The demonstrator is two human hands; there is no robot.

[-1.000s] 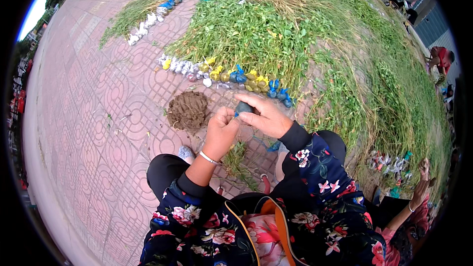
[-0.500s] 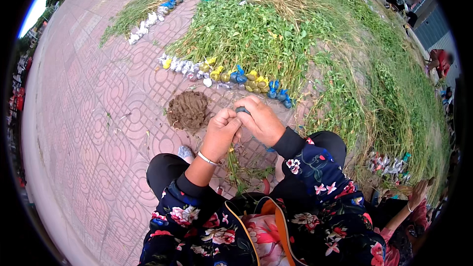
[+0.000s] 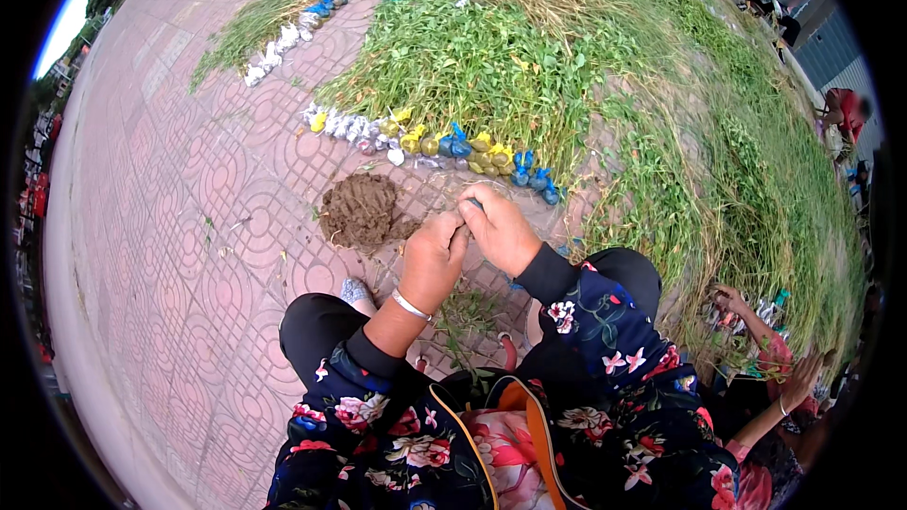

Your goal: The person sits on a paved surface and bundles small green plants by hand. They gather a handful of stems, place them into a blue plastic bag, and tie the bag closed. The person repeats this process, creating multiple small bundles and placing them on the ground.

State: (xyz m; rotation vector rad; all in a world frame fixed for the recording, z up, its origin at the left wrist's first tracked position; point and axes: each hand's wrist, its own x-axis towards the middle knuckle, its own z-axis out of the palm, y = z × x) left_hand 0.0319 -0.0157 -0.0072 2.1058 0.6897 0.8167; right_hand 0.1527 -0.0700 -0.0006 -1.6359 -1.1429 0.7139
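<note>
Over the pavement, in front of my knees, my two hands meet with their fingers pressed together. My right hand is closed around a small dark, rounded bundle, of which only a sliver shows between thumb and fingers. My left hand, wearing a bracelet, is closed against it from the left; whatever lies in its fingers is hidden. Just beyond them to the left sits a mound of wet brown mud. Loose green stems lie on the ground below my hands, between my feet.
A row of plant bundles, roots wrapped in white, yellow and blue plastic, lies ahead, leaves pointing away. A smaller wrapped row lies far left. Loose plants cover the right side. At lower right, a co-worker's hands reach in.
My hands have turned and closed further, so the dark bundle shows less. Stems that showed beneath my left hand are now hidden there. The co-worker's other hand has come into view at the right.
</note>
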